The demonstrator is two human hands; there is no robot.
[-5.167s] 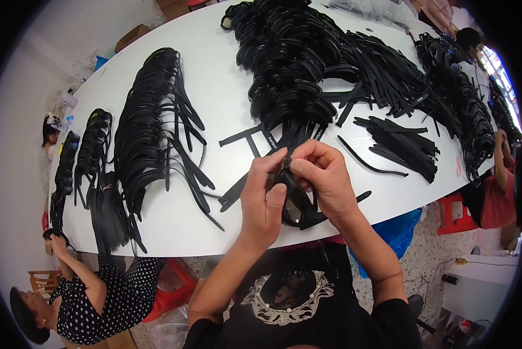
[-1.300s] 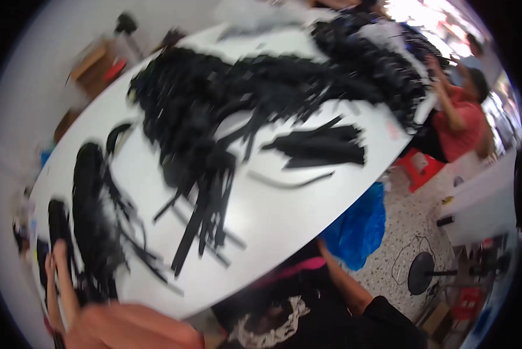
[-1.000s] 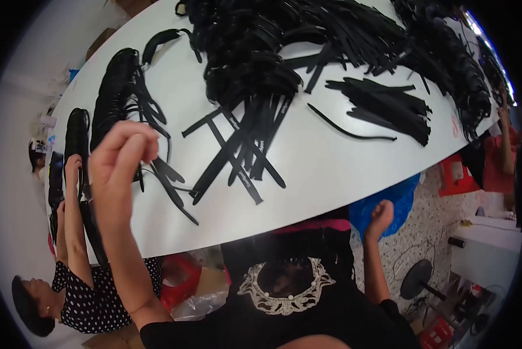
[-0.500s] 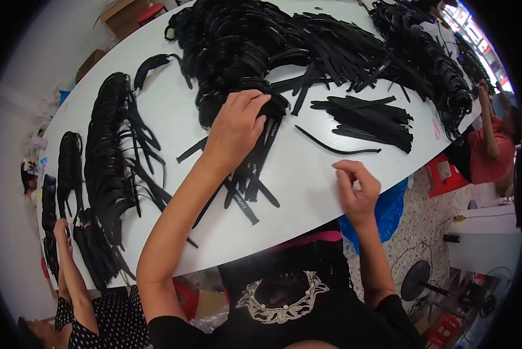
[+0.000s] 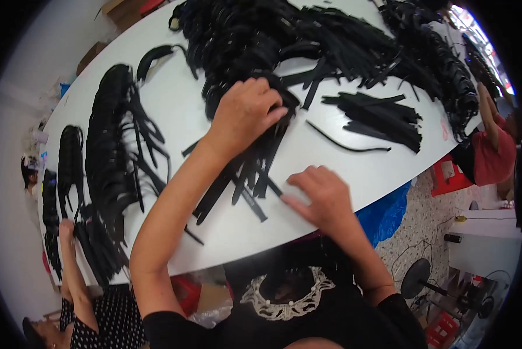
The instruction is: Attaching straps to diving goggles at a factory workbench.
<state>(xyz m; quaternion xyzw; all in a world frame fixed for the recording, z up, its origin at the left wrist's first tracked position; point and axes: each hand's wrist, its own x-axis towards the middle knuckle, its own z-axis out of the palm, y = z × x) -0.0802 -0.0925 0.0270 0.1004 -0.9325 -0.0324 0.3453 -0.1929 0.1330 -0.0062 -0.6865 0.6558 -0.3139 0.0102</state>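
Observation:
My left hand (image 5: 246, 113) reaches across the white table (image 5: 336, 168) to the near edge of a big heap of black curved bands (image 5: 243, 41). Its fingers curl down into the black pieces there. From under that hand a fan of loose flat black straps (image 5: 246, 174) runs toward me. Nearer the table's front edge, my right hand (image 5: 322, 195) rests with its fingers stretched out, and the fingertips touch the end of one of those straps. It holds nothing.
A single thin strap (image 5: 345, 142) and a stack of straps (image 5: 383, 113) lie to the right. Rows of assembled black bands (image 5: 113, 134) fill the left side. A person's hand (image 5: 66, 230) works at the far left, and another person in red (image 5: 493, 151) sits at the right. A blue bag (image 5: 386, 209) hangs below the table edge.
Both hands held a black piece at the table edge. My left hand then swung out left and up to the heap; my right dropped below the edge and came back onto the table.

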